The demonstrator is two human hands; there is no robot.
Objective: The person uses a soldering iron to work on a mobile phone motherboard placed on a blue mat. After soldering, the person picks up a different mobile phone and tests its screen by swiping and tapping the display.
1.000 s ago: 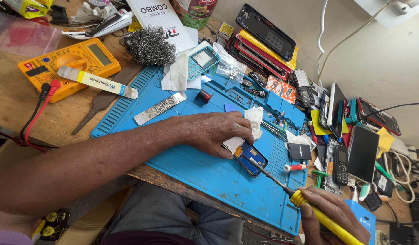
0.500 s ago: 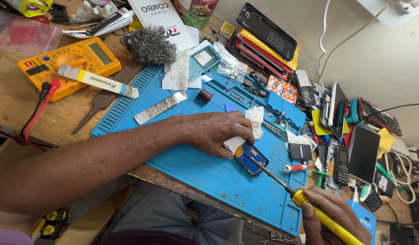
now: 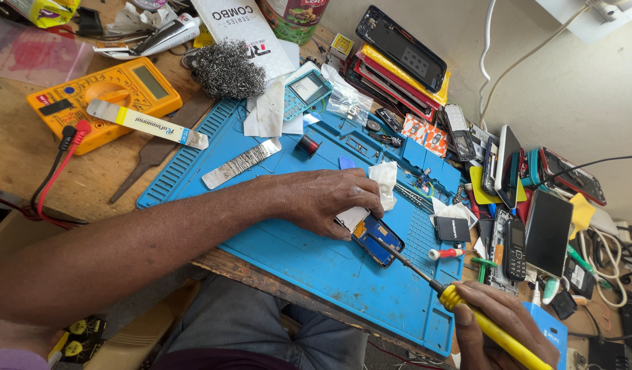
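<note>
Two hands at work: left hand (image 3: 326, 202) pins a blue board (image 3: 377, 239); right hand (image 3: 504, 329) grips a screwdriver (image 3: 460, 301) whose tip, seemingly on the board, could slip and gouge it.

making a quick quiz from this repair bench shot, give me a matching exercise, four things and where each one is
Things:
1 multimeter
2 steel wool
3 small circuit board
4 soldering iron

Places:
A in the right hand
B under the left hand on the blue mat
C wooden bench, left of the mat
D above the mat's top edge

Pairs: 1-C, 2-D, 3-B, 4-A
</note>
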